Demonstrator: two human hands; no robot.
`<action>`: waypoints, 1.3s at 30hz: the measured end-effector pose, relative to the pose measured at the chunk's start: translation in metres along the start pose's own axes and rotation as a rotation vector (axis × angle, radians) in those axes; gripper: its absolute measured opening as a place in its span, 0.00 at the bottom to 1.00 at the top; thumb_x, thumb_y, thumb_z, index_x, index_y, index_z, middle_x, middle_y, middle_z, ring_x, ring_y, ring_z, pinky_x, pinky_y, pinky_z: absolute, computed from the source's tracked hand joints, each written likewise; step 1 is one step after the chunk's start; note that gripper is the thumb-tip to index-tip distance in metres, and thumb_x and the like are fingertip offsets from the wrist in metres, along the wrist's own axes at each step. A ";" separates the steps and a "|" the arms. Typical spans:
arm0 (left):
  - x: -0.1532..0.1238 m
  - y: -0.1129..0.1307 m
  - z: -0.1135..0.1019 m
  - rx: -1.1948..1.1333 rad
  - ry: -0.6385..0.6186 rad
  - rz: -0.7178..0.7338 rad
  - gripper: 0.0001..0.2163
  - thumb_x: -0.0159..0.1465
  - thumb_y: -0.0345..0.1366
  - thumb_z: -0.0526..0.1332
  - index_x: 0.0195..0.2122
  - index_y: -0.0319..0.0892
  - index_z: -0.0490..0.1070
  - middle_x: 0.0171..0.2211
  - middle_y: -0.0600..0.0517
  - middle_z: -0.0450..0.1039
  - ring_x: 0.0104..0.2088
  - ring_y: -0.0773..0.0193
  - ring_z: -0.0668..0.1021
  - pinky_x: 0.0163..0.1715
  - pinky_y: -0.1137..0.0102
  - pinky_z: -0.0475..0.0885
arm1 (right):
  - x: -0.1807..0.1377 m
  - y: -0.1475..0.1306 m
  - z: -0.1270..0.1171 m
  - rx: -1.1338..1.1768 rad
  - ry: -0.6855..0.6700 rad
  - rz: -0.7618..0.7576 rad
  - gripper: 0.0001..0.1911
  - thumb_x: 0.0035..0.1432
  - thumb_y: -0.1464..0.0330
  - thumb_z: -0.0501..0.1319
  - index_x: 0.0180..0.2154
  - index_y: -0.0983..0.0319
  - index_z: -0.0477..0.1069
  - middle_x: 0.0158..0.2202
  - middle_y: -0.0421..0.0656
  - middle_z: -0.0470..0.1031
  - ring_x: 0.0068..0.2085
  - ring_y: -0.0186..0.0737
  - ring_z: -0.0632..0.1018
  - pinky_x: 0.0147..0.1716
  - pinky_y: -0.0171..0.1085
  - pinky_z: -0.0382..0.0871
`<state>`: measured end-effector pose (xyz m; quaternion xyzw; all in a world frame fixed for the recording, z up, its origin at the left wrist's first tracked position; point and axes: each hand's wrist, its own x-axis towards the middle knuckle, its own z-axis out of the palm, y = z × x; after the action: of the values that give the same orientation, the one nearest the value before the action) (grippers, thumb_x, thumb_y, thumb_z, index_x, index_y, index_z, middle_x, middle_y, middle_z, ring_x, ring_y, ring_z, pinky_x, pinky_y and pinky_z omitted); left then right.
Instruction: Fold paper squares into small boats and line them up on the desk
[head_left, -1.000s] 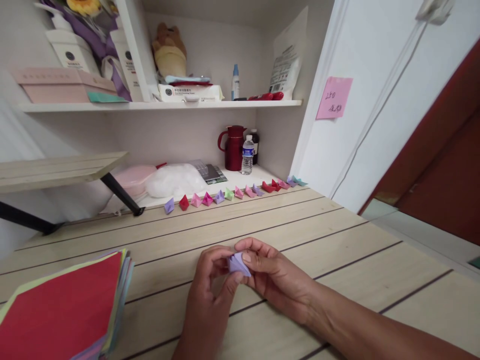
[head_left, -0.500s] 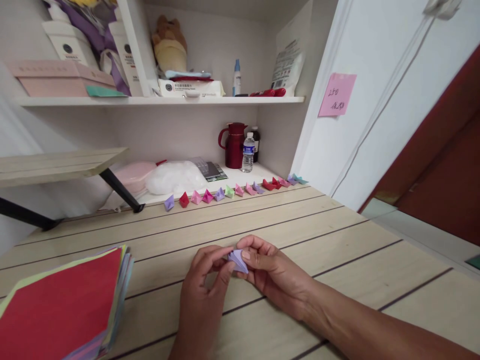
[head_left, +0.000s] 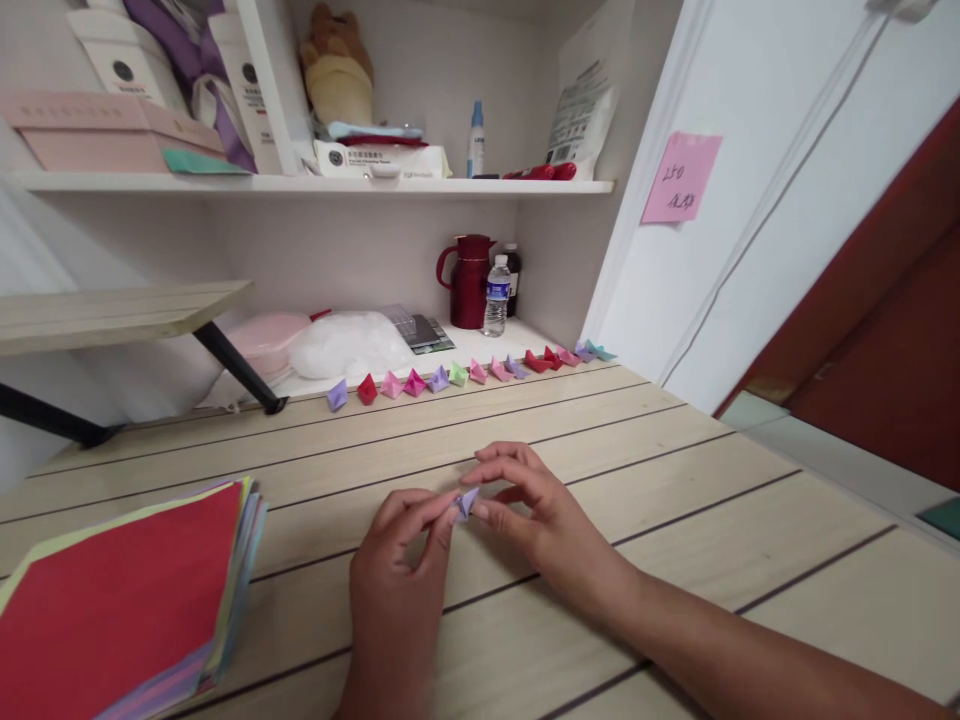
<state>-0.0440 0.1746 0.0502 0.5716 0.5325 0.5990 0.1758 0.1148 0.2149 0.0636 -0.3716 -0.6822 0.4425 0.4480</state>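
Note:
A small purple folded paper boat (head_left: 468, 502) is pinched at its left side between the thumb and forefinger of my left hand (head_left: 401, 570). Its pointed end faces right and upward; the fingertips cover part of it. Close to that point is my right hand (head_left: 540, 515), its thumb tip beside the paper and its fingers curved and apart. Whether the thumb touches the paper I cannot tell. Along the table's back edge stands a row of several small folded paper boats, among them a red one (head_left: 367, 389) and a light green one (head_left: 458, 374).
A stack of coloured paper with a red sheet (head_left: 135, 590) on top lies at the left. Behind the table are a dark red jug (head_left: 469, 285), a water bottle (head_left: 496, 298) and a white plastic bag (head_left: 349, 345). A raised wooden stand (head_left: 112, 315) has black legs.
The purple paper has turned and looks smaller, with a point showing on its right. My right hand has loosened from it and its fingers have spread. The view has shifted slightly.

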 end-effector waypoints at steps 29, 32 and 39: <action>-0.009 0.011 0.007 0.181 0.019 0.191 0.06 0.58 0.32 0.66 0.33 0.52 0.81 0.31 0.55 0.81 0.32 0.64 0.80 0.38 0.73 0.72 | -0.007 -0.012 0.003 -0.590 0.141 -0.361 0.09 0.50 0.72 0.60 0.35 0.59 0.73 0.46 0.46 0.76 0.43 0.47 0.77 0.44 0.43 0.70; -0.009 0.009 0.008 0.184 0.014 0.182 0.05 0.57 0.33 0.67 0.32 0.52 0.81 0.31 0.55 0.80 0.30 0.65 0.79 0.35 0.73 0.71 | -0.007 -0.013 0.004 -0.600 0.122 -0.327 0.08 0.49 0.74 0.59 0.33 0.60 0.72 0.42 0.45 0.77 0.41 0.46 0.78 0.42 0.41 0.70; -0.010 0.007 0.013 0.175 0.011 0.081 0.03 0.58 0.37 0.66 0.28 0.48 0.77 0.27 0.55 0.79 0.26 0.66 0.78 0.29 0.73 0.71 | -0.006 -0.015 0.004 -0.574 0.081 -0.120 0.03 0.49 0.73 0.59 0.29 0.60 0.70 0.29 0.40 0.76 0.31 0.38 0.76 0.31 0.34 0.65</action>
<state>-0.0275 0.1697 0.0483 0.6024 0.5604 0.5599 0.0976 0.1114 0.2031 0.0748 -0.4594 -0.7819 0.1889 0.3767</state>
